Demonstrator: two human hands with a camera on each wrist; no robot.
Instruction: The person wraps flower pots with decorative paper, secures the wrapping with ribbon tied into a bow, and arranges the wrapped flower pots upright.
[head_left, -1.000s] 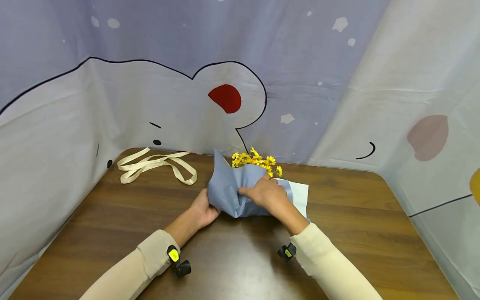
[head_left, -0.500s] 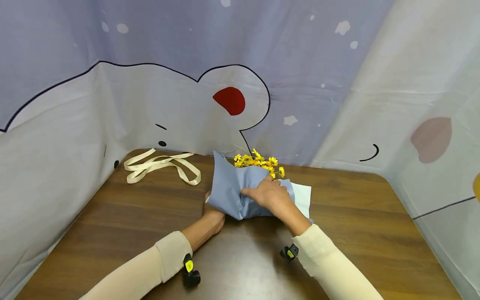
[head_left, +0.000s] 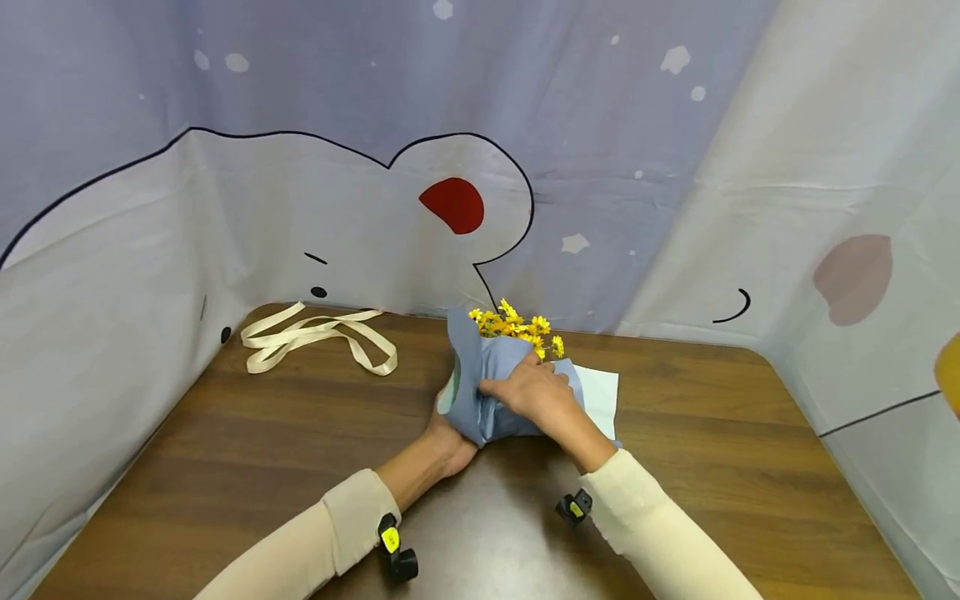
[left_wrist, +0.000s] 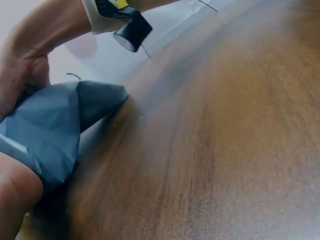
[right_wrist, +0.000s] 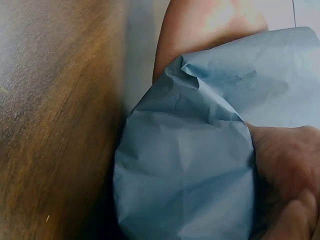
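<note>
Blue-grey wrapping paper [head_left: 513,423] is folded round a bunch of yellow flowers [head_left: 517,327], whose heads show at the far end. My right hand [head_left: 536,392] grips the gathered paper from above, thumb on the fold. At the paper's left side, my left hand [head_left: 450,446] is pressed in behind a raised flap [head_left: 467,358], which hides its fingers. The left wrist view has the creased paper [left_wrist: 50,115] between the two hands. From the right wrist, the paper [right_wrist: 185,165] bulges beside my right hand [right_wrist: 290,165], with my left hand [right_wrist: 210,30] behind it.
A cream ribbon [head_left: 300,333] lies in loose loops at the table's back left. White sheet material [head_left: 600,396] sticks out at the bundle's right. A printed curtain [head_left: 360,217] hangs behind the wooden table [head_left: 720,450].
My left hand has moved right and in behind the paper's left flap. The flap has turned up and to the right, showing its pale inner side. My right hand stays on the fold.
</note>
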